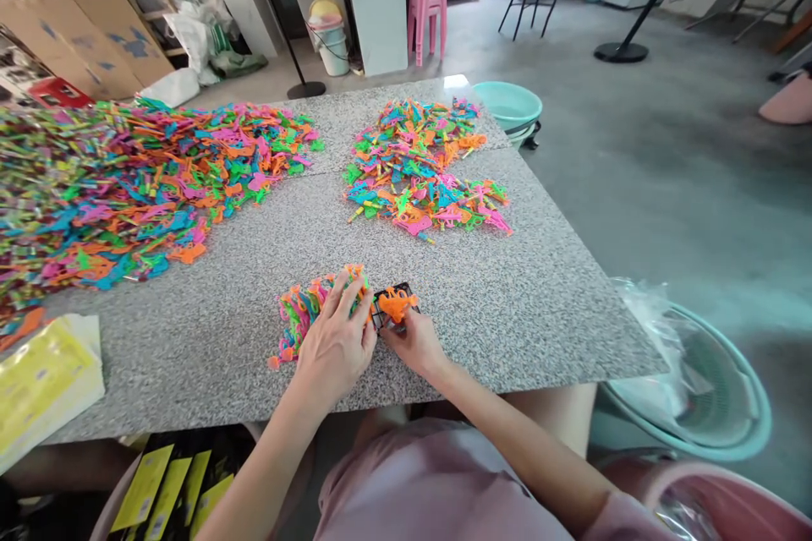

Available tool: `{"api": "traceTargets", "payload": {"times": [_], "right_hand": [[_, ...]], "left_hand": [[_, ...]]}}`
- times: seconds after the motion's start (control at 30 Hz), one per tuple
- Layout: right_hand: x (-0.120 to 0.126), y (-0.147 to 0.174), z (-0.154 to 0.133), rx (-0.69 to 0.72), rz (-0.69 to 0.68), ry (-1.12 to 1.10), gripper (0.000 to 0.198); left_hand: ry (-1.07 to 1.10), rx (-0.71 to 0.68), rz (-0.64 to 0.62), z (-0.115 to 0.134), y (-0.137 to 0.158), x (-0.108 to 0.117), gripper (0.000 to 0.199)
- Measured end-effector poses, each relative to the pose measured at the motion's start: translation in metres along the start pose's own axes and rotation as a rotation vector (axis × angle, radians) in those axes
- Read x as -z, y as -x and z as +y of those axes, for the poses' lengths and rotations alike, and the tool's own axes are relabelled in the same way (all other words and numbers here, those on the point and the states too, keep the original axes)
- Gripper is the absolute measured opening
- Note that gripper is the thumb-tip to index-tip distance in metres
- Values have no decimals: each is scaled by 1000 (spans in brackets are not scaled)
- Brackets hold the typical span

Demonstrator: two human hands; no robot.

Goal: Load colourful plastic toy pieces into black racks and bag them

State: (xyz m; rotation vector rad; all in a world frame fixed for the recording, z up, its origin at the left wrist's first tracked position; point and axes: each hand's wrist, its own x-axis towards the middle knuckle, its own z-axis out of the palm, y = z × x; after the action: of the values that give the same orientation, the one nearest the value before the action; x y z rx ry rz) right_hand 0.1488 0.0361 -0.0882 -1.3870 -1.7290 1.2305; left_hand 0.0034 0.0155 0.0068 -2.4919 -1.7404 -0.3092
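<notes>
Lying at the near left corner of the speckled tabletop [520, 304], a yellow-and-white packet [47, 380] sits beside a large heap [158, 177] of small plastic pieces in orange, pink, green and blue. Its loose front edge could shed pieces if a forearm swept against it.

Right of that comes a leaning row of pieces [298, 317], packed close together. The left hand [336, 338] lies over its right end, fingers extended and slightly apart, pressing or steadying rather than closed around anything. Should that palm lift abruptly or push sideways, the row would probably fan out, since little else visible props its left end.

Next to it, a black gridded tray [381, 317] shows only in part; how far it runs under the row cannot be told. The right hand [415, 342] pinches an orange piece [397, 304] over the tray. Such an irregular shape might snag on the grid or tip its neighbours if brought in at a slant.

Farther back and right, a smaller pile [425, 161] spreads loosely; a careless reach could scatter its outer pieces.
</notes>
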Motion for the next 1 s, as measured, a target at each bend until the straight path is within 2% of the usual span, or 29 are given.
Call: {"api": "traceTargets", "payload": {"times": [0.07,0.17,0.27,0.43,0.63,0.77,0.83,0.9,0.93,0.97,1.0], "right_hand": [[0,-7,-2,41,1,135,5],[7,-16,-2,88,-9,261,5],[12,-19,-5,90,-76,351,5],[10,-15,-21,135,-174,460,8],[1,-26,-30,64,-247,595,19],[-1,-19,-32,103,-230,563,27],[6,-18,-28,154,-259,501,28],[25,-30,-22,210,-353,426,24],[37,-41,-19,205,-351,414,22],[52,-55,-15,176,-301,427,22],[66,-71,-12,112,-175,474,23]], "left_hand": [[11,13,-6,0,0,0,40],[24,21,-16,1,0,1,40],[28,18,-13,2,0,2,40],[48,37,-16,0,-1,0,42],[34,33,-14,0,-1,0,46],[44,-27,-41,2,0,6,59],[27,-25,-23,1,1,5,51],[4,-18,19,-1,1,1,40],[-6,-19,39,-3,2,-2,36],[-14,-23,56,-4,2,-5,34],[-19,-28,71,-5,2,-7,32]]}}
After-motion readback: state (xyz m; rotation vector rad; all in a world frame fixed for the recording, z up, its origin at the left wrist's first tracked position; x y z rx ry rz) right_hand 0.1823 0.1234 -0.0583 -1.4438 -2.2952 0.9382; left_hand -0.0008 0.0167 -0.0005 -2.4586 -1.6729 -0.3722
